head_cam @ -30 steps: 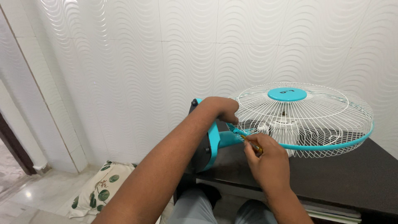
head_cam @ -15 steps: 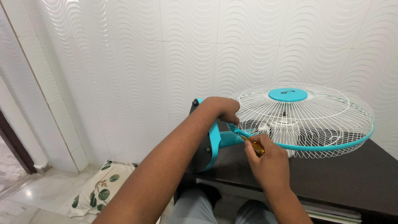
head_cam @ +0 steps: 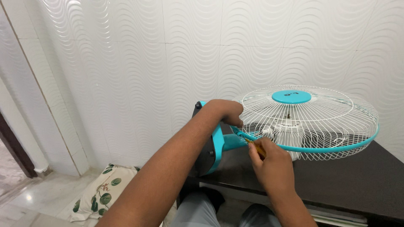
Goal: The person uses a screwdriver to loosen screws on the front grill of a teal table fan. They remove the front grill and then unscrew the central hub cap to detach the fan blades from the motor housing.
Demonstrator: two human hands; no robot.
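Note:
A fan with a white wire cage (head_cam: 311, 117), a teal rim band and a teal centre cap lies face up on a dark table (head_cam: 357, 176). Its teal and black neck and base (head_cam: 212, 145) hangs over the table's left edge. My left hand (head_cam: 227, 111) grips the cage's left rim where it meets the neck. My right hand (head_cam: 271, 166) holds a screwdriver with a yellow handle (head_cam: 257, 148), whose tip points at the teal rim band just below my left hand.
A white wavy-tiled wall (head_cam: 147, 63) stands behind the fan. On the marble floor at the lower left lies a leaf-patterned cushion (head_cam: 103, 193). A dark door frame (head_cam: 14, 151) shows at the far left. My knees in grey trousers sit under the table edge.
Both hands have kept their places at the fan's rim; the right hand with the screwdriver has shifted only slightly.

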